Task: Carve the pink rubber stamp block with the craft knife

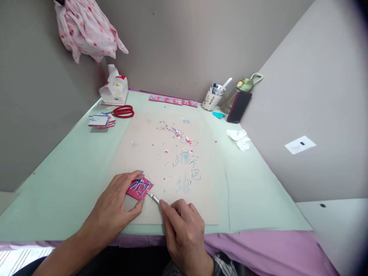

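Between the thumb and fingers of my left hand (119,195) is a small square red tile (140,188), held by its edges near the mat. Its face bears blue strokes with white lines showing beside them. My right hand (184,226) grips a slim silver craft knife (155,199) like a pen. The blade's tip is at the tile's right edge; whether it is in the surface I cannot tell. Both hands rest over a beige mat (207,211) marked with blue handwriting. Red, white and blue shavings (178,133) lie scattered across it.
Red-handled scissors (123,111) lie beside stacked tiles (99,120) at left, with a tissue pack (115,90) behind. A row of carved tiles (173,101) lines the back. At right stand a pen cup (212,97), a green bottle (230,99), a phone (239,107) and crumpled tissue (239,138).
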`<state>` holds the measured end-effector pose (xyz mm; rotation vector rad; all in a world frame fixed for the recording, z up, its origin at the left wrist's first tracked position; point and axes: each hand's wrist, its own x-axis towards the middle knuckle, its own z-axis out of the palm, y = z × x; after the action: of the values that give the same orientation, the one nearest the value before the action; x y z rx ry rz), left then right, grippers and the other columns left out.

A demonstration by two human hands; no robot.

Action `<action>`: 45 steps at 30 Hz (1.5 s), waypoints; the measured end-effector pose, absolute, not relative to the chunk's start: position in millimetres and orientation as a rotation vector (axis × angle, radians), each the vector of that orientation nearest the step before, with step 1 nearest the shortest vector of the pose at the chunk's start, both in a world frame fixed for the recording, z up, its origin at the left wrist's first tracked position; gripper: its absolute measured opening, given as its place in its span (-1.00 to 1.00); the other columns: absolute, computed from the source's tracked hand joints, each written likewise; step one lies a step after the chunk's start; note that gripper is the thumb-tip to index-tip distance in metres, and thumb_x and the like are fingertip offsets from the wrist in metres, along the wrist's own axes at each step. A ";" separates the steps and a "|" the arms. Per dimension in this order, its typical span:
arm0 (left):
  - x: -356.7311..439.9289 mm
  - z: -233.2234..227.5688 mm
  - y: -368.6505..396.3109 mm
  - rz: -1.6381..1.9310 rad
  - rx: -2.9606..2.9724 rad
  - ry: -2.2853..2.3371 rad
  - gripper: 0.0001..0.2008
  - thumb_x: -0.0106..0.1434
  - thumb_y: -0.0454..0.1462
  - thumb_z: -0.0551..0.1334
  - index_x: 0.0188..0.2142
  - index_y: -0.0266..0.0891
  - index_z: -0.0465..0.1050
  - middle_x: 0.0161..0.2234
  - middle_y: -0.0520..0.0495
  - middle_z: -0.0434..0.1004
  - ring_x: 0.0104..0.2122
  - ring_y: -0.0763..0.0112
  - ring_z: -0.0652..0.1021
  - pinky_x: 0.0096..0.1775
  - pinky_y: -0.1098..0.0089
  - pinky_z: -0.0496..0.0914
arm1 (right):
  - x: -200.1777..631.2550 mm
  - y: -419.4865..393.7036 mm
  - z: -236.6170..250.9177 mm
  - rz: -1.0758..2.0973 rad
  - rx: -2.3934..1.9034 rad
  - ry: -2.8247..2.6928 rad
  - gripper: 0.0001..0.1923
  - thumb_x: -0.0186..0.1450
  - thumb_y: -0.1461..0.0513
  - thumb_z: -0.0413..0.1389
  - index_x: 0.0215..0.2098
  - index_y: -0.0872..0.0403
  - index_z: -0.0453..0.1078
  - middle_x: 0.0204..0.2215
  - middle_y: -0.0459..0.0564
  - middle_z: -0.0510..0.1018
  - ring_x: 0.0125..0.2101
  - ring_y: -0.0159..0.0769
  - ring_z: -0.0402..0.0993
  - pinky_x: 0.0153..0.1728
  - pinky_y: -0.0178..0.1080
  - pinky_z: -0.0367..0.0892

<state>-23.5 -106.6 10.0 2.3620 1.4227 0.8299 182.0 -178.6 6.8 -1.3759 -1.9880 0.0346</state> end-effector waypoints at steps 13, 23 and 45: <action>-23.8 9.2 -106.5 0.809 2.362 1.433 -0.54 0.32 -0.22 0.18 0.20 -0.19 0.26 0.04 -0.23 0.56 0.05 0.02 0.55 0.05 -0.02 0.51 | 176.3 -177.1 7.3 -0.054 -1.418 -1.950 -0.71 0.52 0.37 -0.04 0.08 0.15 0.46 -0.44 -0.05 0.37 -0.50 -0.29 0.25 -0.43 -0.20 0.13; -24.6 10.1 -107.2 0.783 2.334 1.427 -0.55 0.33 -0.21 0.17 0.20 -0.17 0.25 0.05 -0.23 0.54 0.06 0.00 0.54 0.08 -0.06 0.49 | 175.3 -175.9 5.2 -0.142 -1.410 -1.955 -0.71 0.48 0.41 -0.03 0.06 0.18 0.47 -0.45 -0.02 0.39 -0.49 -0.27 0.24 -0.44 -0.19 0.14; -25.9 11.8 -107.0 0.791 2.342 1.408 -0.57 0.34 -0.21 0.19 0.18 -0.17 0.28 0.07 -0.22 0.54 0.07 0.01 0.56 0.07 0.00 0.49 | 180.5 -178.9 7.0 0.114 -1.397 -1.862 -0.70 0.48 0.40 0.01 0.10 0.11 0.45 -0.41 -0.04 0.41 -0.46 -0.29 0.35 -0.43 -0.23 0.25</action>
<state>-25.9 -107.0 11.8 2.3418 1.4080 0.7911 180.5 -178.9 7.0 -1.3973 -1.8619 0.1142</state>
